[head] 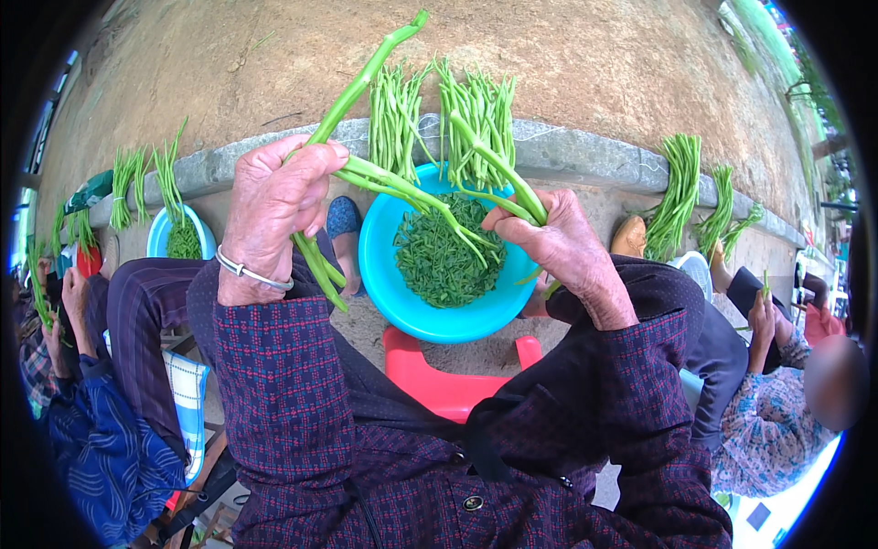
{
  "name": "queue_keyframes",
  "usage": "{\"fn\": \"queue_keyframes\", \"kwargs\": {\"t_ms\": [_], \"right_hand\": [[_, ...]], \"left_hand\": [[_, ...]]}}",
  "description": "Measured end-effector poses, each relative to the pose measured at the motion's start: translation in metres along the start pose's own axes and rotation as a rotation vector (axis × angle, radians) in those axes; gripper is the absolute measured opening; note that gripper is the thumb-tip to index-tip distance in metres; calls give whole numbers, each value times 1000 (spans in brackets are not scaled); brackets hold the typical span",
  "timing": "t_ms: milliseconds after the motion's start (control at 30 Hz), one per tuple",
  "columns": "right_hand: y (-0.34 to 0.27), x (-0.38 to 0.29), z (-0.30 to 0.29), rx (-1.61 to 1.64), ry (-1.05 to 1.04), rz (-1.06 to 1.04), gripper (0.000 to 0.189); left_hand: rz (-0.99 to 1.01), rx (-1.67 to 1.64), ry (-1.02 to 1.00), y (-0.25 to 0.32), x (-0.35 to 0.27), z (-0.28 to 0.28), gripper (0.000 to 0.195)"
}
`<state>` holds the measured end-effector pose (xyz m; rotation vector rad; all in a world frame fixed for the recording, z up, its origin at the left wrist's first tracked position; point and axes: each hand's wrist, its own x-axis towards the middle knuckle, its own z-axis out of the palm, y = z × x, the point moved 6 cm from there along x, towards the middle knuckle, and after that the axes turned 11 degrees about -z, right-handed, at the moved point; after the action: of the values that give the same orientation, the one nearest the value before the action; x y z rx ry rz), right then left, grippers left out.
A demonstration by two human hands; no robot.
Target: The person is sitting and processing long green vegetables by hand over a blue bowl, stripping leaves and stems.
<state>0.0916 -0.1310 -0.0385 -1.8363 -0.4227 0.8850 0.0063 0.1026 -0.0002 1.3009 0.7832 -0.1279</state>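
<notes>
My left hand (278, 189), with a bangle at the wrist, grips a thick green vegetable stalk (363, 79). Its upper end rises away from me, thinner side stems reach right over the basin, and cut ends poke out below the fist. In my right hand (566, 240) is another green stalk (497, 161), pinched between thumb and fingers. A gap separates the two hands. Beneath them sits a bright blue plastic basin (439, 333) holding many short chopped green pieces (446, 267). Two bundles of long green stems, left (394, 127) and right (477, 110), lie just beyond its rim.
A concrete kerb (583, 154) curves across, with bare earth (583, 62) beyond. A red plastic stool (432, 388) stands between my knees. People sit close on both sides. More stem bundles (675, 195) rest along the kerb; another blue basin (160, 233) is at left.
</notes>
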Motion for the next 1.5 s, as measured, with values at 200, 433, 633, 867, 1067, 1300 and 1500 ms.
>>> {"fn": "queue_keyframes", "kwargs": {"t_ms": [200,433,633,867,1067,1300,1500], "right_hand": [[0,0,11,-47,-70,-116,15],[0,0,17,-75,-108,-139,15],[3,1,17,-1,-68,-103,11],[15,3,6,2,5,-21,13],[9,4,14,-69,43,-148,16],[-9,4,25,-300,136,-344,18],[-18,3,26,-452,132,-443,19]], "left_hand": [[14,9,26,-2,0,2,14],[5,-6,13,-3,-2,6,13],[1,-6,30,-5,-2,6,14],[21,2,75,-3,-2,-2,12],[8,61,98,-4,-2,7,12],[-2,25,76,-7,-1,9,12],[-2,38,56,-5,-3,13,12]]}}
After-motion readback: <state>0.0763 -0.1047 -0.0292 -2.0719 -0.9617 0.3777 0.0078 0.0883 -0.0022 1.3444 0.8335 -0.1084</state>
